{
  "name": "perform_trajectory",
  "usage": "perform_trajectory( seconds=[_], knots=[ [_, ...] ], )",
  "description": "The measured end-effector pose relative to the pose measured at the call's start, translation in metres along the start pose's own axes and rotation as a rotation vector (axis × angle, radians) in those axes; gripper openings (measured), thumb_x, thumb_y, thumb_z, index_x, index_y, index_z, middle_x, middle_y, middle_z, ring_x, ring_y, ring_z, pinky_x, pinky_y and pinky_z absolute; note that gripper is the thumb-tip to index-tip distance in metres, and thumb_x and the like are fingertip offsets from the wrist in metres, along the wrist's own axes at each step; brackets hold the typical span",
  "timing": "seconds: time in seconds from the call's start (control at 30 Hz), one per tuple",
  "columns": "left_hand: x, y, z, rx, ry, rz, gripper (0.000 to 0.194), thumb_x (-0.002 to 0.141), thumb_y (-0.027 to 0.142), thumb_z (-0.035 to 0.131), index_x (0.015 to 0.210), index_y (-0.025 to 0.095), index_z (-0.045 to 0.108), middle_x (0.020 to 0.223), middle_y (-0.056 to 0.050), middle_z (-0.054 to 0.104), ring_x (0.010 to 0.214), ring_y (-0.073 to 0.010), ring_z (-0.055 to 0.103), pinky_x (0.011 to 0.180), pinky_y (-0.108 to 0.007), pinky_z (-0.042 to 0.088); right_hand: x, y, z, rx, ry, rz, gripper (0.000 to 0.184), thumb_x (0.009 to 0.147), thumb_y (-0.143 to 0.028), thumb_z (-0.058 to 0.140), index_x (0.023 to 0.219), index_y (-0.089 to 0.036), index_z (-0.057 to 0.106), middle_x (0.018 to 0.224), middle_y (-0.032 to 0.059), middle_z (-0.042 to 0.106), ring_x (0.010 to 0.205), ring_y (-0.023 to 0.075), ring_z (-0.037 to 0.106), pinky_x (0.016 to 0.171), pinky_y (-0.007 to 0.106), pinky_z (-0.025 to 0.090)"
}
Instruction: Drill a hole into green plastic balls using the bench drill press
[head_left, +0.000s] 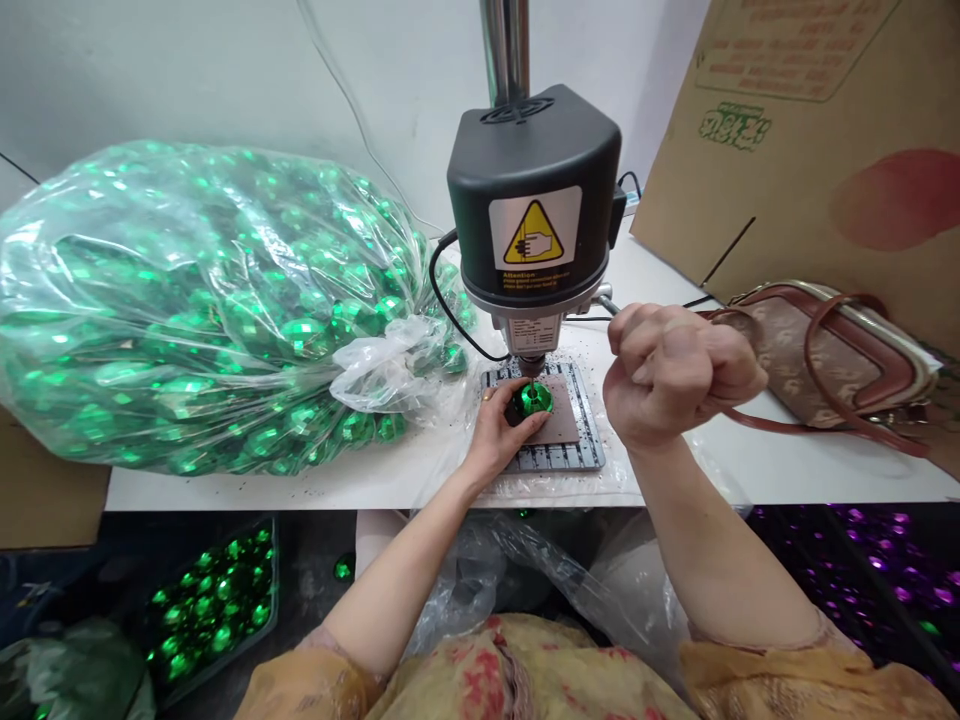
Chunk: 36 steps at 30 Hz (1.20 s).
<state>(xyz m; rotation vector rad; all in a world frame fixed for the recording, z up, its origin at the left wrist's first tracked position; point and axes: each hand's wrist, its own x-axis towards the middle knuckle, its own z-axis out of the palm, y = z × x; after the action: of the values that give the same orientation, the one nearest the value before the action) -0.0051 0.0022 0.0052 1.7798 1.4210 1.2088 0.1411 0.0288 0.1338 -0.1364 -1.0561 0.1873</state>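
Observation:
A shiny green faceted ball (535, 399) sits on a brown square pad on the metal base plate (592, 445) of a drill press (534, 200). My left hand (499, 430) grips the ball from its left side, thumb in front and fingers behind. The drill bit (532, 380) comes down onto the ball's top; how deep it goes I cannot tell. My right hand (679, 375) is closed in a fist around the press's feed lever (609, 303), whose outer end is hidden in the fingers.
A large clear bag (210, 310) of green faceted balls fills the table's left. Below it stands a bin (274, 570) of more green balls. At right are a brown handbag (847, 350) and a big cardboard box (810, 130); purple balls (877, 560) lie lower right.

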Motion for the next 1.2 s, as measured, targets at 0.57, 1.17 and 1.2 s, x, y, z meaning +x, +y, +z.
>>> perform_trajectory(
  seconds=[0.57, 1.17, 1.2],
  knots=[
    [0.000, -0.001, 0.001, -0.020, 0.002, -0.016, 0.047, 0.079, 0.036, 0.081, 0.122, 0.023, 0.067, 0.113, -0.009, 0.069, 0.109, -0.0270, 0.062, 0.095, -0.040, 0.049, 0.006, -0.002, 0.003, -0.139, 0.080, 0.124, 0.057, 0.085, -0.031, 0.062, 0.054, -0.017, 0.016, 0.041, -0.0070, 0.019, 0.035, 0.0021, 0.025, 0.040, 0.025, 0.027],
    [-0.169, -0.028, 0.016, 0.336, -0.623, 0.014, 0.045, 0.095, 0.047, 0.058, 0.137, 0.032, 0.056, 0.140, -0.014, 0.059, 0.099, -0.0281, 0.073, 0.081, -0.040, 0.058, 0.054, -0.002, 0.027, -0.186, 0.007, 0.314, 0.038, 0.090, -0.030, 0.057, 0.062, -0.023, 0.032, 0.049, -0.0085, 0.031, 0.043, 0.0037, 0.029, 0.046, 0.025, 0.027],
    [-0.171, -0.030, 0.018, 0.359, -0.614, -0.169, 0.049, 0.097, 0.047, 0.052, 0.143, 0.029, 0.050, 0.140, -0.016, 0.059, 0.105, -0.0295, 0.071, 0.087, -0.041, 0.057, 0.054, -0.003, 0.028, -0.193, 0.003, 0.318, 0.037, 0.091, -0.029, 0.055, 0.062, -0.023, 0.032, 0.050, -0.0084, 0.032, 0.043, 0.0037, 0.030, 0.046, 0.025, 0.028]
  ],
)
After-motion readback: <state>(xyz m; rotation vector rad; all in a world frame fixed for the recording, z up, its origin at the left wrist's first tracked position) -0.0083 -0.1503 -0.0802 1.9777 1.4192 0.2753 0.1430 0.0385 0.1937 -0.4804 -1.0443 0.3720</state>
